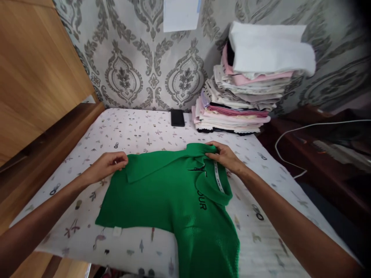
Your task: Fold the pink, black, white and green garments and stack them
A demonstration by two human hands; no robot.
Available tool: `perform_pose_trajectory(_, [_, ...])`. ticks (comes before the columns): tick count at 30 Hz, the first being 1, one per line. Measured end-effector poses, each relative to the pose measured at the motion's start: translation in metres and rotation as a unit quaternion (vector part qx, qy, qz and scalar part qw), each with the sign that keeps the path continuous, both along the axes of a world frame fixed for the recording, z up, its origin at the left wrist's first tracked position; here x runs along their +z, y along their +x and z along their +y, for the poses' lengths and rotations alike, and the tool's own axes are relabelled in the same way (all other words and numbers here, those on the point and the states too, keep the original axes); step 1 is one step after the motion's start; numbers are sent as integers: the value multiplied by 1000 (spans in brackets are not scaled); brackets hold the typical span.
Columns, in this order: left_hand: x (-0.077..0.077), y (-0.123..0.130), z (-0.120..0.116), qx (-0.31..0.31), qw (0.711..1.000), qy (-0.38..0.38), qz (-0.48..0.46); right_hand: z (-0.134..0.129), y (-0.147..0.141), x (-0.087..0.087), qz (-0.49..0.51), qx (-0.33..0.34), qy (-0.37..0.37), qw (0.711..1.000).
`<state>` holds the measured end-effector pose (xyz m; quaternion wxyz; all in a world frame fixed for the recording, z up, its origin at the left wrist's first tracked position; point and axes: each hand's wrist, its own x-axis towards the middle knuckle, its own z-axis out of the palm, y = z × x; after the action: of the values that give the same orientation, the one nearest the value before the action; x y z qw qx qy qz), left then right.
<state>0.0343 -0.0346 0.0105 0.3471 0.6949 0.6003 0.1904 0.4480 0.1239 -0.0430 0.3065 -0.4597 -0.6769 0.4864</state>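
A green long-sleeved top (150, 189) with dark lettering and a folded-over collar lies on the patterned sheet, its collar toward the right. One sleeve is laid back across the body; the other hangs toward me past the lower edge of view. My left hand (111, 165) pinches the cuff end of the folded sleeve at the left. At the shoulder beside the collar, my right hand (223, 155) grips the fabric between thumb and fingers. A white label strip shows inside the neck, and a small white tag sticks out at the near hem.
A tall stack of folded clothes (237, 96) stands at the back right against the patterned wall, topped by a white folded cloth (272, 48). A black phone-like object (177, 117) lies near the wall. Wooden furniture (40, 69) borders the left; a white cable (290, 131) hangs at right.
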Motion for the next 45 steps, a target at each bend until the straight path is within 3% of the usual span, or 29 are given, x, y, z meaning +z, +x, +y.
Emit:
perform_pose_trajectory(3, [-6, -4, 0, 55, 998, -38, 22, 0, -1, 4, -24, 20, -46, 998])
perform_pose_trajectory(7, [-10, 10, -10, 46, 993, -33, 106, 4, -4, 4, -72, 45, 22, 996])
perform_pose_trajectory(12, [-10, 35, -23, -13, 971, 6, 240, 11, -9, 8, -89, 77, 72, 990])
perform_pose_trajectory(15, [-5, 35, -20, -56, 965, 30, 255, 21, -12, 13, -54, 70, 82, 993])
perform_pose_trajectory(18, [10, 18, 1, -62, 976, 56, 202, 43, -19, 18, -11, 39, 128, 991])
perform_pose_trajectory(21, [26, -10, 41, -6, 985, 106, 137, 70, -33, 21, 19, -19, 193, 981])
perform_pose_trajectory(23, [28, -28, 70, 40, 988, 100, 110, 84, -45, 20, -8, -63, 229, 971])
perform_pose_trajectory(25, [19, -41, 95, 78, 992, 39, 86, 93, -55, 14, -65, -94, 241, 964])
perform_pose_trajectory(28, [-10, -51, 119, 128, 987, -20, 97, 93, -61, 1, -129, -123, 222, 959])
perform_pose_trajectory(31, [-34, -55, 126, 138, 982, 18, 127, 84, -50, -10, -179, -142, 196, 954])
perform_pose_trajectory(33, [-41, -56, 126, 121, 982, 44, 140, 78, -39, -14, -219, -149, 172, 949])
perform_pose_trajectory(36, [-41, -52, 126, 98, 978, 45, 176, 71, -27, -17, -270, -151, 127, 943])
perform_pose_trajectory(41, [-35, -52, 127, 91, 978, -22, 189, 67, -24, -18, -276, -118, 72, 951])
perform_pose_trajectory(45, [-23, -44, 138, 83, 958, 27, 273, 73, -27, -13, -213, -102, 30, 971])
